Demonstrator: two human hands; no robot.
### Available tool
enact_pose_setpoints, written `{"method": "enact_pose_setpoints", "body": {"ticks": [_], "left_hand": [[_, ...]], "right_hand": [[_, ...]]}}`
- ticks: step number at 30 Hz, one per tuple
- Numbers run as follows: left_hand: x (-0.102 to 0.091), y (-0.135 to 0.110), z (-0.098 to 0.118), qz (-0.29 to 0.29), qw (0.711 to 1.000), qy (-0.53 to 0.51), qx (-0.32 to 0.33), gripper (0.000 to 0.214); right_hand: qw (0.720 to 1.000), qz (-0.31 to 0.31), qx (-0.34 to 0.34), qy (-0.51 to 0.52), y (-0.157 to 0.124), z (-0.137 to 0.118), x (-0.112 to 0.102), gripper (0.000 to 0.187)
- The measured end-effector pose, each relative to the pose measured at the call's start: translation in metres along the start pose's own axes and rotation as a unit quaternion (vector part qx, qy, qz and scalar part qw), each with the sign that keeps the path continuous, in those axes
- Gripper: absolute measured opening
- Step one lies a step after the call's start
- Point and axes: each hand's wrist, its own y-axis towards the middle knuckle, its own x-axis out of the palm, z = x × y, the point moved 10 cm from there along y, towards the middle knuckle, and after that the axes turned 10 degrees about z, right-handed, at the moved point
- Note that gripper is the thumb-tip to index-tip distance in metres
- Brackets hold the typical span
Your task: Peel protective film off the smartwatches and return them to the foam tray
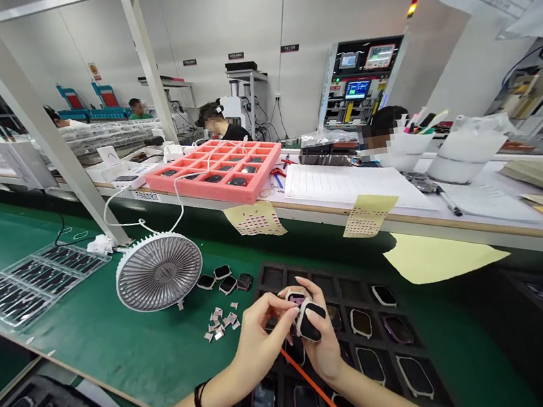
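Hands work together above a black foam tray (312, 277). The left hand (261, 341) pinches with thumb and first finger at the upper edge of a rounded black piece with white rim (309, 321), and the right hand (323, 351) curls its fingers around this same piece and supports it from below. So the piece is held in the air over the middle of the tray, not lying in any cell. Many cells hold similar rounded frames (360, 323), at least 5 of them at 3 o'clock from the hands, while some cells at 1 o'clock show only dark foam. On the green tabletop mat (93, 336), 4 black rounded pieces (221, 280) lie at 10 o'clock and a small heap of silver scraps (220, 322) lies at 9 o'clock. It seems that some pieces are already handled and others are waiting, but this is only a judgement. Fingers hide the pinch point, and it is hard to say if the thin orange stick (309, 380) under the hands is held.
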Motion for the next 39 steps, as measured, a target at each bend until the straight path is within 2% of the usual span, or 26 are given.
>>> {"method": "enact_pose_setpoints", "body": {"ticks": [4, 9, 12, 15, 18, 20, 23, 28, 31, 34, 39], "left_hand": [[0.000, 0.002, 0.000, 0.004, 1.000, 0.021, 0.012, 0.023], [-0.002, 0.004, -0.004, 0.021, 1.000, 0.022, 0.001, 0.023], [-0.001, 0.002, -0.004, 0.025, 0.999, 0.023, 0.008, 0.025], [0.009, -0.005, -0.009, -0.026, 0.999, 0.031, -0.001, 0.036], [0.027, -0.016, -0.026, -0.129, 0.989, -0.007, -0.079, 0.060], [0.032, -0.022, -0.035, -0.173, 0.977, -0.033, -0.122, 0.071], [0.031, -0.020, -0.037, -0.195, 0.970, -0.039, -0.139, 0.071], [0.021, -0.009, -0.028, -0.204, 0.974, 0.032, -0.096, 0.061], [0.020, -0.009, -0.030, -0.224, 0.967, 0.043, -0.111, 0.061], [0.021, -0.013, -0.034, -0.244, 0.960, 0.030, -0.133, 0.064], [0.025, -0.019, -0.037, -0.266, 0.955, 0.043, -0.128, 0.068]], "right_hand": [[1.000, 0.000, -0.007, -0.013, 0.000, 0.004, -0.004, 0.052], [0.996, 0.007, -0.055, -0.064, 0.001, -0.002, -0.009, 0.041], [0.997, 0.012, -0.045, -0.069, 0.004, -0.002, -0.009, 0.037], [0.998, 0.036, -0.031, -0.047, 0.009, -0.003, -0.012, 0.033], [0.997, 0.063, -0.028, -0.029, 0.013, -0.005, -0.018, 0.032], [0.998, 0.054, -0.019, -0.024, 0.014, -0.004, -0.016, 0.033], [0.999, 0.025, -0.020, -0.025, 0.013, -0.003, -0.010, 0.031], [0.999, -0.007, -0.016, -0.038, 0.013, -0.001, -0.004, 0.028], [0.998, -0.027, -0.011, -0.064, 0.012, 0.001, 0.001, 0.024], [0.997, -0.032, -0.018, -0.070, 0.011, 0.001, 0.004, 0.023], [0.999, -0.025, -0.001, -0.044, 0.010, 0.004, 0.004, 0.025]]}}
